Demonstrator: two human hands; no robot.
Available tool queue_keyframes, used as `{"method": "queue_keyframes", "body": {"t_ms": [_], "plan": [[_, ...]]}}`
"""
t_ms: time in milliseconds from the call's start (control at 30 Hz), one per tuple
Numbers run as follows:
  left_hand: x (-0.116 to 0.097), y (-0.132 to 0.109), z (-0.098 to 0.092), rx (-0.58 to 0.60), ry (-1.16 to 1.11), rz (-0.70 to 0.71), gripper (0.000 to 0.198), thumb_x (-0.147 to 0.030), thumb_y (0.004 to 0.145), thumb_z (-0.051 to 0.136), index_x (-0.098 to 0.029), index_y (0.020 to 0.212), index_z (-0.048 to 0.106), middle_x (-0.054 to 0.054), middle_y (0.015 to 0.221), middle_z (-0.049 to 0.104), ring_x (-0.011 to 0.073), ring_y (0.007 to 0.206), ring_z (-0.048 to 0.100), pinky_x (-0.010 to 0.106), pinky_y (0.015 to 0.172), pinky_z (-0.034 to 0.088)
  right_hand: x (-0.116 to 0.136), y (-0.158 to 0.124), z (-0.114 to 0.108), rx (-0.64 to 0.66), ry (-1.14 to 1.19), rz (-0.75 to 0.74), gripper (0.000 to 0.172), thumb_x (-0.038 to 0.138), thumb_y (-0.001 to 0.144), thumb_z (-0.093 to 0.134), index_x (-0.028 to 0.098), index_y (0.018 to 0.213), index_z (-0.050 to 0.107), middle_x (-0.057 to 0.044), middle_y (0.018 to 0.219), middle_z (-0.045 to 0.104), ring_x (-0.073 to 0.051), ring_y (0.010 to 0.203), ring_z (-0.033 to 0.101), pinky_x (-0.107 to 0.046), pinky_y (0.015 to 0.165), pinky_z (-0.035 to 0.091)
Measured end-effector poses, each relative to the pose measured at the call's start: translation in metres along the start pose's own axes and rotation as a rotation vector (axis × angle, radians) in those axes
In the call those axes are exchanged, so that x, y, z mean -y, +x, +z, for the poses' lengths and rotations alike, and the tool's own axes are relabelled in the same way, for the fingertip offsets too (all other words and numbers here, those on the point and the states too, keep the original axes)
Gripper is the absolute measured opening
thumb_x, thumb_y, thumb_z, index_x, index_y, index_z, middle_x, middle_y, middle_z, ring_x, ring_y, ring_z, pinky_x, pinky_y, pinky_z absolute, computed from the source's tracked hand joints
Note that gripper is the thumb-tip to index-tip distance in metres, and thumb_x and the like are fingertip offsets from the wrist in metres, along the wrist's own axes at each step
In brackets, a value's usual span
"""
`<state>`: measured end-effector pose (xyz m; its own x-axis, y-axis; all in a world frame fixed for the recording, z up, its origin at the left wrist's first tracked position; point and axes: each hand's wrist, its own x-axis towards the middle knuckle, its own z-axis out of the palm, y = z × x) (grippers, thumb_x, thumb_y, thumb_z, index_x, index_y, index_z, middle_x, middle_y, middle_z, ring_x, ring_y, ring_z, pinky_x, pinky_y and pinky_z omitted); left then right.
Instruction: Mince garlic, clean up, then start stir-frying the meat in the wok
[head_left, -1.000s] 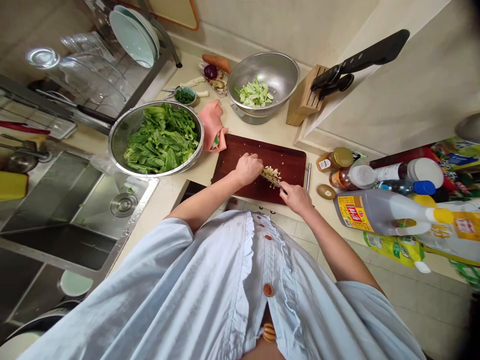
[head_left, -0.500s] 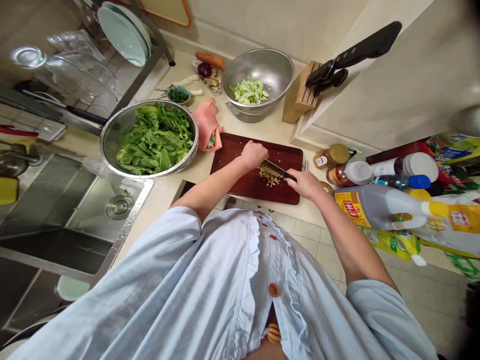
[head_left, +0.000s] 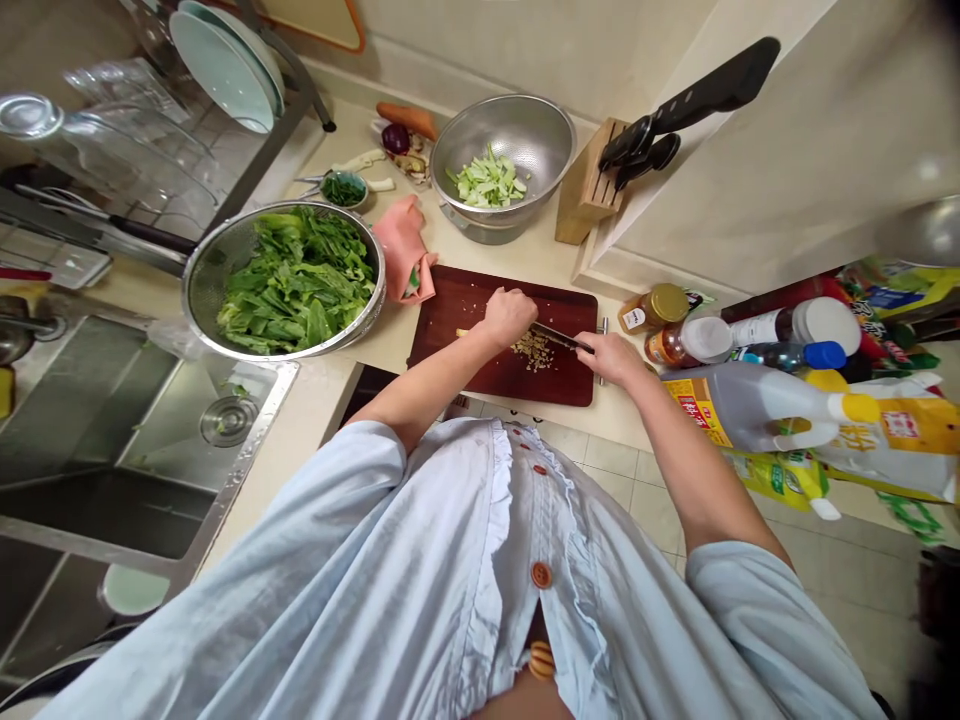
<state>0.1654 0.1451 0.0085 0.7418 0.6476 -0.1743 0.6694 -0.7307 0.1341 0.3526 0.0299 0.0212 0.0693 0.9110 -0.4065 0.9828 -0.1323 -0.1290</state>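
Note:
A reddish-brown cutting board (head_left: 480, 383) lies on the counter in front of me, with finely chopped pale yellowish bits (head_left: 534, 350) on it that look like garlic or ginger. Across them runs a kitchen knife (head_left: 561, 336), its edge low over the board. My right hand (head_left: 615, 358) is wrapped round the knife's handle at the board's right side. At the other end, my left hand (head_left: 510, 315) is closed over the front part of the blade, its fingertips partly hidden. One larger pale piece (head_left: 460, 332) lies left of my left wrist.
A colander of leafy greens (head_left: 300, 280) stands left, beside the sink (head_left: 165, 400). Behind the board are a pink cloth (head_left: 405, 245), a steel bowl (head_left: 540, 140) with cut pale-green vegetable and a knife block (head_left: 589, 185). Jars and a large bottle (head_left: 757, 405) crowd the right.
The view has shifted slightly. Both hands stay on the knife, whose blade now lies at a slightly different angle. A larger pale piece now shows by my left wrist.

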Motion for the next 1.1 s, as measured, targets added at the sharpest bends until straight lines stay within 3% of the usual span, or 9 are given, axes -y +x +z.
{"method": "queue_keyframes", "body": {"t_ms": [200,333,433,633,733,867,1100], "plan": [[0.006,0.003,0.001,0.031,-0.003,-0.002,0.026,-0.011,0.085,0.052,-0.016,0.093,0.077,0.014,0.095,0.073,0.0242,0.091,0.065,0.034,0.079,0.041,0.005,-0.004,0.002,0.002,-0.004,-0.059,0.035,0.04,0.092,0.048,0.029,0.12,0.067,-0.006,0.096,0.072,-0.023,0.081,0.064,-0.028,0.065,0.038],[0.01,0.001,0.007,-0.027,0.026,0.062,0.028,-0.01,0.086,0.049,-0.011,0.093,0.076,0.016,0.09,0.073,0.0256,0.095,0.064,0.036,0.08,0.04,0.019,-0.015,0.007,0.016,-0.001,0.038,0.037,0.041,0.096,0.041,0.028,0.12,0.065,-0.007,0.094,0.072,-0.023,0.079,0.064,-0.027,0.063,0.037],[0.012,0.0,0.01,-0.045,0.001,0.067,0.029,-0.012,0.088,0.047,-0.01,0.094,0.076,0.019,0.09,0.072,0.0269,0.094,0.063,0.037,0.079,0.039,0.029,-0.021,0.011,0.04,0.013,0.03,0.036,0.042,0.095,0.043,0.027,0.12,0.065,-0.008,0.095,0.072,-0.024,0.081,0.065,-0.027,0.062,0.037],[0.018,0.0,0.003,0.0,0.057,0.127,0.028,-0.014,0.089,0.049,-0.012,0.092,0.076,0.016,0.09,0.072,0.0234,0.093,0.063,0.034,0.079,0.036,0.046,-0.027,0.023,0.028,0.04,0.075,0.035,0.036,0.097,0.038,0.025,0.12,0.062,-0.009,0.09,0.072,-0.023,0.076,0.065,-0.027,0.059,0.035],[0.022,-0.007,-0.001,0.01,0.066,0.14,0.027,-0.013,0.088,0.05,-0.013,0.089,0.077,0.016,0.091,0.072,0.0232,0.091,0.063,0.035,0.079,0.036,0.046,-0.028,0.017,0.021,0.079,0.019,0.033,0.039,0.096,0.041,0.026,0.117,0.064,-0.008,0.091,0.072,-0.022,0.077,0.064,-0.026,0.058,0.034],[0.026,-0.023,-0.001,0.003,0.044,0.12,0.027,-0.011,0.086,0.05,-0.015,0.091,0.076,0.015,0.093,0.072,0.0249,0.092,0.063,0.035,0.076,0.038,0.04,-0.024,0.007,0.027,0.065,-0.057,0.033,0.042,0.094,0.045,0.028,0.116,0.066,-0.007,0.091,0.072,-0.021,0.074,0.063,-0.026,0.057,0.034],[0.021,-0.032,0.007,0.028,0.015,0.013,0.029,-0.012,0.09,0.047,-0.01,0.095,0.075,0.017,0.094,0.072,0.0268,0.097,0.064,0.035,0.076,0.039,0.043,-0.021,0.013,0.073,0.025,-0.059,0.034,0.038,0.096,0.042,0.028,0.12,0.064,-0.007,0.092,0.072,-0.022,0.077,0.065,-0.026,0.059,0.035]]}}
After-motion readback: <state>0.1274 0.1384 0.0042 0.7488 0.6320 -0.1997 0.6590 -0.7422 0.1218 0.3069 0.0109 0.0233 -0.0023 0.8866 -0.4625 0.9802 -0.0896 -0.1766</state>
